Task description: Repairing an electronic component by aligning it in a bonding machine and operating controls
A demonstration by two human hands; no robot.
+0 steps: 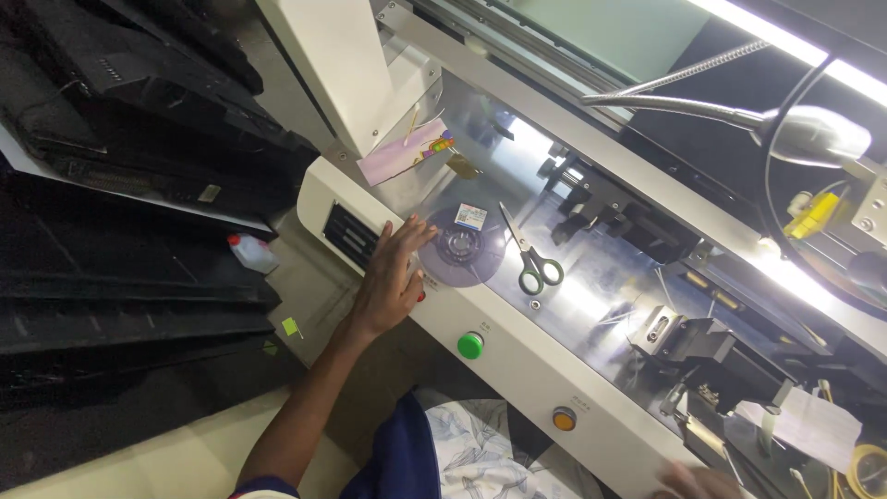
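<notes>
Resting flat with fingers spread, the left hand (393, 277) lies on the machine's white front edge (517, 370), fingertips touching the purple reel (462, 248) and gripping nothing. Just beside the reel lie green-handled scissors (528, 254). A careless sweep could knock them. The right hand (698, 482) is barely visible; its grip cannot be told.

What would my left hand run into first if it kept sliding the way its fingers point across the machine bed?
Likely the purple reel: the left hand points up-right and its fingertips already sit at the reel's near edge. The green-handled scissors lie just beyond; depth is hard to judge.
</notes>
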